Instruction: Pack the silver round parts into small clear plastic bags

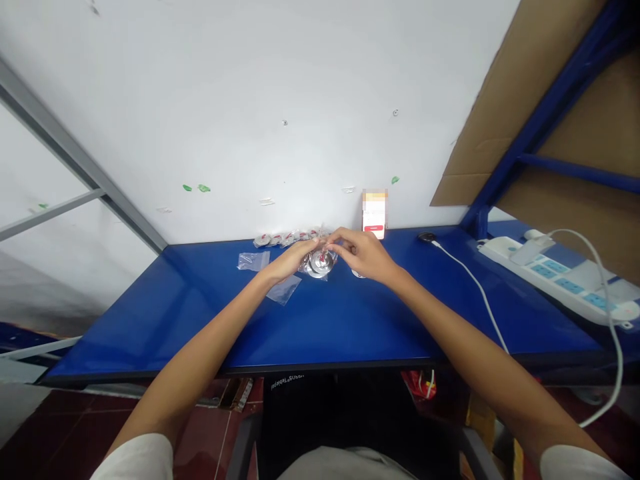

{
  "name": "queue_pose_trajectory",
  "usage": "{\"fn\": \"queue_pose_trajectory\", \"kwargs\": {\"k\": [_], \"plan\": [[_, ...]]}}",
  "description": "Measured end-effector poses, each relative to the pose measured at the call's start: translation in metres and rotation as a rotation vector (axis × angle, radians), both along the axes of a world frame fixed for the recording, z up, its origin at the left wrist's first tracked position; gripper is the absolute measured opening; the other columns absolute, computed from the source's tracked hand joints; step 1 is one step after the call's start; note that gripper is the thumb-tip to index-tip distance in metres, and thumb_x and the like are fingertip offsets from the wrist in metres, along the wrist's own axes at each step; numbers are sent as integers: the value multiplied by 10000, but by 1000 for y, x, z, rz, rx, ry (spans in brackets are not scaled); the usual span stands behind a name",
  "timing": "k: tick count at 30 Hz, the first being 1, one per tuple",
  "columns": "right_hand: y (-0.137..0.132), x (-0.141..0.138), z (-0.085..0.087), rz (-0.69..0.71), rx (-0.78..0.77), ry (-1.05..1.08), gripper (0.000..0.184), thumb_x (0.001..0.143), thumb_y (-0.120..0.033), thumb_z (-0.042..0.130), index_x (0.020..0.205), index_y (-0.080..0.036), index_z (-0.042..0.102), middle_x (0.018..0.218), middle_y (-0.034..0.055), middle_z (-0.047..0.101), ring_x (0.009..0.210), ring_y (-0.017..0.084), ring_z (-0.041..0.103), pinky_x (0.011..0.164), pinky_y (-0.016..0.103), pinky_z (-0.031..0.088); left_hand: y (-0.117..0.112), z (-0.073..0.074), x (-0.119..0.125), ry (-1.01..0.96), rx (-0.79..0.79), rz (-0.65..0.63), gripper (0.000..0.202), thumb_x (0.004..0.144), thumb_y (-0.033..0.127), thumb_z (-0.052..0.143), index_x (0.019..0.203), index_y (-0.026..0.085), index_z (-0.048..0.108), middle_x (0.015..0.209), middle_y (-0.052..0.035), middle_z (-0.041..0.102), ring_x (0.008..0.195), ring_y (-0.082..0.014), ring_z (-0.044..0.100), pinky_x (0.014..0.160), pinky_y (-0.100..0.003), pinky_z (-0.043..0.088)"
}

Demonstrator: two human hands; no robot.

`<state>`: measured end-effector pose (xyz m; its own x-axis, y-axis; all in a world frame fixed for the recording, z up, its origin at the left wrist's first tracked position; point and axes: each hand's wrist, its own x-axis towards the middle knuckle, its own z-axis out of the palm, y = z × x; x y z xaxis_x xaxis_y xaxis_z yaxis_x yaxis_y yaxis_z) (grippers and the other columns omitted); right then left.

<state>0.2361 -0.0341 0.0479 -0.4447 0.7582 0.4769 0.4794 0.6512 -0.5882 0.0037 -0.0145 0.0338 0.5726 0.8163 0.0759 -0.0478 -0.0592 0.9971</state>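
Observation:
Both my hands meet over the far middle of a blue table [320, 327]. My left hand [290, 261] and my right hand [361, 253] pinch a small clear plastic bag with a round silver metal part [321, 263] in it, fingers closed on it from either side. A row of several small bagged parts with red marks [287, 237] lies just behind, against the white wall. Two flat empty clear bags [253, 261] [283, 289] lie on the table beside my left hand.
A phone [375, 213] stands upright against the wall behind my right hand. A white cable [475, 287] runs from a black plug across the table's right side. A white power strip [560, 280] lies at the far right under blue shelving with cardboard.

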Motion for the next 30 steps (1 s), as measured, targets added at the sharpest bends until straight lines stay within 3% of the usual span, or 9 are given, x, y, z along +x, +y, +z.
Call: {"fn": "queue_pose_trajectory", "kwargs": {"k": [4, 11, 18, 22, 30], "plan": [[-3, -2, 0, 5, 6, 41, 248, 1072, -450, 609, 1129, -234, 717, 853, 30, 763, 664, 177, 641, 697, 299, 433, -2, 1, 2, 2, -6, 6, 528, 995, 648, 649, 1084, 153, 807, 1030, -160, 799, 1052, -349, 748, 923, -452, 595], [-3, -10, -5, 133, -48, 264, 234, 1052, -442, 626, 1056, -219, 697, 1222, 73, 777, 655, 143, 680, 614, 278, 502, -7, 7, 7, -70, -46, 29, 598, 982, 667, 662, 1166, 111, 782, 1074, -187, 807, 1003, -326, 776, 897, -459, 640], [-11, -14, 1, 68, 13, 127, 145, 1088, -335, 555, 1091, -251, 673, 1194, 37, 777, 619, 130, 669, 673, 293, 526, 1, -4, 7, -123, 29, 57, 554, 1026, 603, 628, 1361, 178, 750, 1200, -140, 803, 1085, -318, 762, 939, -455, 632], [-9, -14, 0, 87, -77, 152, 92, 1041, -336, 632, 1072, -256, 664, 1077, 15, 778, 546, 115, 646, 657, 302, 530, 5, -9, 7, -112, 70, 98, 554, 1029, 596, 626, 1354, 168, 759, 1214, -145, 801, 1103, -323, 754, 916, -424, 625], [-1, -15, -9, 182, -249, 330, 144, 1029, -382, 642, 1049, -240, 633, 1052, 13, 767, 498, 89, 618, 544, 271, 523, 6, -13, 8, -106, 70, 98, 573, 1025, 607, 622, 1342, 150, 759, 1166, -157, 808, 1076, -317, 760, 896, -406, 627]]}}
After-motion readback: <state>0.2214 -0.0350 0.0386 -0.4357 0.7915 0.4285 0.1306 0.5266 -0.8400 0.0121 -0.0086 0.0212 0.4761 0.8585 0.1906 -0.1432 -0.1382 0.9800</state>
